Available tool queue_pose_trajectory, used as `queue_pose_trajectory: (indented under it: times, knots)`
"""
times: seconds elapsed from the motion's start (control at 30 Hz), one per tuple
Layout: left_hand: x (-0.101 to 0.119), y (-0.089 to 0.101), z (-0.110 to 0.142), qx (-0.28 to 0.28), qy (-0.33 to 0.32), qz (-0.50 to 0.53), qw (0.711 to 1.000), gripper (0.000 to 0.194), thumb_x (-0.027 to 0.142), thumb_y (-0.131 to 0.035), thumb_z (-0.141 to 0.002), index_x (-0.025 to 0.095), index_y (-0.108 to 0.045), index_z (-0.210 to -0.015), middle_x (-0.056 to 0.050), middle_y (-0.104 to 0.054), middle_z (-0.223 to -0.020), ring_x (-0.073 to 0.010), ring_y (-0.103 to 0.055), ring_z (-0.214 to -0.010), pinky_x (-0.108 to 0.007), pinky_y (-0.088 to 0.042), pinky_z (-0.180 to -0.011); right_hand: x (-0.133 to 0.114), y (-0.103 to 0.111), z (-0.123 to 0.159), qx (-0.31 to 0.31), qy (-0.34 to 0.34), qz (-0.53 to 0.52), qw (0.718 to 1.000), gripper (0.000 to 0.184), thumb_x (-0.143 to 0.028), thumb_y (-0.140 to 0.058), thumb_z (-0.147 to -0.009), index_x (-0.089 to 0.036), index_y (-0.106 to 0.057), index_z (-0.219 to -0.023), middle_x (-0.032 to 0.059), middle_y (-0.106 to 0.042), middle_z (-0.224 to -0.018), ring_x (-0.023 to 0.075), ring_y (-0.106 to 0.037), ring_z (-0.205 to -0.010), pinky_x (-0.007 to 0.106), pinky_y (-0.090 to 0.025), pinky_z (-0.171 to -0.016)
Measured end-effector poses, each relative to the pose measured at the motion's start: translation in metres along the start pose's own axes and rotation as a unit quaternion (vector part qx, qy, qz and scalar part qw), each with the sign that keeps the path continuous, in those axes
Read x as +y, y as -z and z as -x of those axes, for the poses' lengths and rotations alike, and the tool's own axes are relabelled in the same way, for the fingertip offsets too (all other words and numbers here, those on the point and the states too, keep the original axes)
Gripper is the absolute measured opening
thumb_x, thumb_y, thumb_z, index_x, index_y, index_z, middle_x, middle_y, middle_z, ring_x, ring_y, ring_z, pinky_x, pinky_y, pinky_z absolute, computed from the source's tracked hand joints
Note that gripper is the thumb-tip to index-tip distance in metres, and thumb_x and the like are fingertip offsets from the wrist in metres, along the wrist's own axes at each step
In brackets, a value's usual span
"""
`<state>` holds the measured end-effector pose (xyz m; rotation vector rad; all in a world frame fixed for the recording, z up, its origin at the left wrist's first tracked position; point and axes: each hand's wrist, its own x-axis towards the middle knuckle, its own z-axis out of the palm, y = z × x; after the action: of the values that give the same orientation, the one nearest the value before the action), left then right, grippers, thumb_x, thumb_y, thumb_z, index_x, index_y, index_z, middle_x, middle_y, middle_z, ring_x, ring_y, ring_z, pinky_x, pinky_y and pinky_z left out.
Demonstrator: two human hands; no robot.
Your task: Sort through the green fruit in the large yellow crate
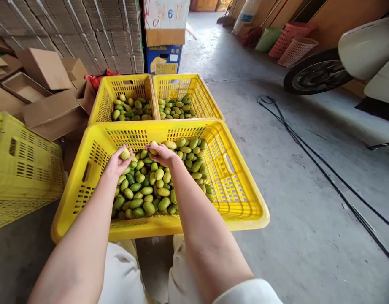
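Note:
A large yellow plastic crate (245, 211) stands right in front of me, holding a heap of small oval green and yellow-green fruits (148, 207). Over its left part, my left hand (116, 162) is closed around a pale yellow-green fruit (125, 153). My right hand (164, 155) grips another yellowish fruit (153, 147) near the crate's far side, its fingers partly covering it. Both hands are just above the heap, a short gap apart. The fruit's exact kind is hard to tell.
Behind stand two more yellow crates, a left one (101, 99) and a right one (210, 99), both with similar fruits. Stacked yellow crates (26, 164) and cardboard boxes (52, 109) are on the left. Black cables (308, 147) cross the floor near a vehicle wheel (317, 74).

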<state>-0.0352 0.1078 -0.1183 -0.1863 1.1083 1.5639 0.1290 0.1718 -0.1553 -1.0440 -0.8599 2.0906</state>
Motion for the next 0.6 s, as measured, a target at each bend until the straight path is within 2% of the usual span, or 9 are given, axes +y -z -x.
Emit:
queue_pose_trajectory:
  times: [0.1,0.17,0.23,0.3,0.4,0.47,0.53,0.6]
  knots:
    - [-0.0029,-0.0026,-0.0001,0.008,0.004,-0.009,1.0,0.024,0.001,-0.055,-0.105,0.014,-0.061,-0.086,-0.001,-0.064,-0.073,-0.0087,-0.067,-0.064,-0.014,-0.059,-0.062,-0.0012,-0.0044,0.0016,-0.018,-0.025,-0.016,0.999,0.04,-0.028,-0.097,-0.079,-0.02,-0.059,-0.086,-0.0036,-0.061,-0.072,0.0084,-0.051,-0.061,0.016,-0.038,-0.046]
    - [-0.0033,-0.0036,0.0001,-0.001,0.007,-0.009,1.0,0.023,0.003,-0.055,-0.106,0.014,-0.061,-0.087,-0.005,-0.069,-0.081,-0.0119,-0.074,-0.073,-0.016,-0.062,-0.065,-0.0021,-0.0063,0.0023,-0.008,-0.045,-0.029,0.999,0.035,-0.021,-0.093,-0.081,-0.02,-0.059,-0.088,-0.0038,-0.06,-0.072,0.0094,-0.055,-0.062,0.016,-0.041,-0.048]
    - [-0.0022,-0.0036,0.0007,-0.011,0.019,-0.014,1.0,0.021,0.007,-0.054,-0.107,0.014,-0.062,-0.09,-0.008,-0.073,-0.087,-0.0143,-0.076,-0.078,-0.019,-0.064,-0.066,-0.0034,-0.0066,0.0025,0.002,-0.056,-0.05,0.997,0.023,-0.015,-0.082,-0.088,-0.02,-0.06,-0.092,-0.0033,-0.061,-0.075,0.0098,-0.057,-0.063,0.016,-0.042,-0.049]
    - [-0.0002,-0.0028,0.0013,-0.014,0.034,-0.023,0.999,0.021,0.013,-0.054,-0.11,0.014,-0.062,-0.09,-0.005,-0.069,-0.079,-0.0108,-0.071,-0.067,-0.015,-0.059,-0.058,-0.0052,-0.0058,0.0024,0.018,-0.063,-0.075,0.995,0.013,-0.012,-0.067,-0.094,-0.021,-0.06,-0.099,-0.0027,-0.062,-0.078,0.0107,-0.059,-0.064,0.017,-0.047,-0.051]
    - [0.0026,-0.0006,0.001,-0.01,0.034,-0.027,0.999,0.036,0.031,-0.046,-0.114,0.015,-0.06,-0.085,-0.002,-0.059,-0.068,-0.0094,-0.057,-0.052,-0.014,-0.044,-0.043,-0.008,-0.0049,0.0022,0.055,-0.064,-0.107,0.991,0.029,-0.006,-0.056,-0.092,-0.023,-0.061,-0.115,-0.0025,-0.064,-0.085,0.0125,-0.064,-0.068,0.022,-0.057,-0.061]
    - [0.0034,0.0009,-0.0001,0.003,0.018,-0.026,1.0,0.042,0.033,-0.034,-0.114,0.016,-0.059,-0.085,-0.005,-0.06,-0.07,-0.0139,-0.058,-0.056,-0.017,-0.045,-0.042,-0.0086,-0.0053,0.0021,0.071,-0.063,-0.13,0.987,0.04,-0.002,-0.056,-0.09,-0.023,-0.061,-0.124,-0.0021,-0.067,-0.088,0.013,-0.068,-0.071,0.023,-0.059,-0.065]
    - [0.0033,0.0019,-0.0016,0.026,0.012,-0.036,0.999,0.04,0.026,-0.03,-0.112,0.017,-0.058,-0.086,-0.008,-0.062,-0.073,-0.0172,-0.061,-0.062,-0.02,-0.05,-0.046,-0.0079,-0.0063,0.0015,0.078,-0.059,-0.144,0.985,0.037,-0.001,-0.058,-0.092,-0.019,-0.062,-0.123,-0.0004,-0.069,-0.088,0.0126,-0.069,-0.072,0.02,-0.057,-0.064]
    - [0.0027,0.0022,-0.003,0.044,0.019,-0.052,0.997,0.034,0.022,-0.035,-0.111,0.016,-0.06,-0.089,-0.008,-0.063,-0.076,-0.017,-0.062,-0.065,-0.02,-0.053,-0.049,-0.0064,-0.0069,0.0004,0.09,-0.048,-0.155,0.983,0.024,-0.002,-0.06,-0.096,-0.017,-0.065,-0.114,-0.0001,-0.07,-0.085,0.0109,-0.065,-0.068,0.017,-0.053,-0.06]
